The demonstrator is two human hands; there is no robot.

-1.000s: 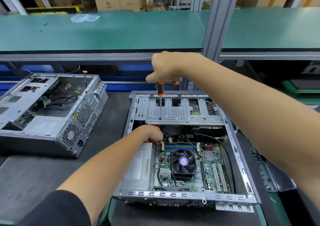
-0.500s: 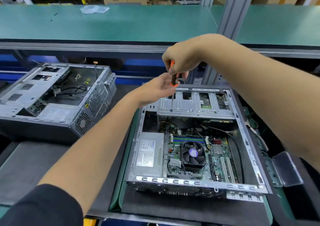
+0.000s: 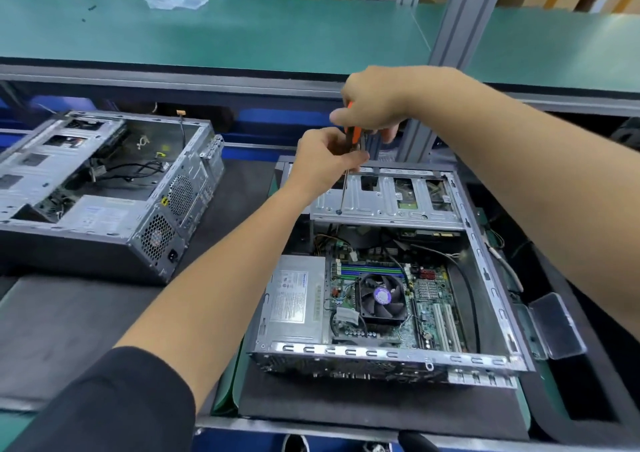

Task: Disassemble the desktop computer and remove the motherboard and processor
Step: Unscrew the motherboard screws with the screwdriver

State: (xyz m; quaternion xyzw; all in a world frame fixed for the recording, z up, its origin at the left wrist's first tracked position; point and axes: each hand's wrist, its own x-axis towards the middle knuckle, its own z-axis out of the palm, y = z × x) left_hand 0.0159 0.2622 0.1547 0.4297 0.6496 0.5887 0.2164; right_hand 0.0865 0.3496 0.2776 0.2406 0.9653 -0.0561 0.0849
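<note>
Desktop computer open; both hands grip screwdriver.

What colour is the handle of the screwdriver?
Orange with black, on the screwdriver in the head view.

screwdriver handle mostly hidden by hands, processor hidden under fan

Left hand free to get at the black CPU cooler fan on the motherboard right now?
Probably not right away: the left hand pinches the orange-handled screwdriver with the right hand, up at the silver drive cage. The black CPU cooler fan itself lies uncovered, nothing over it.
</note>
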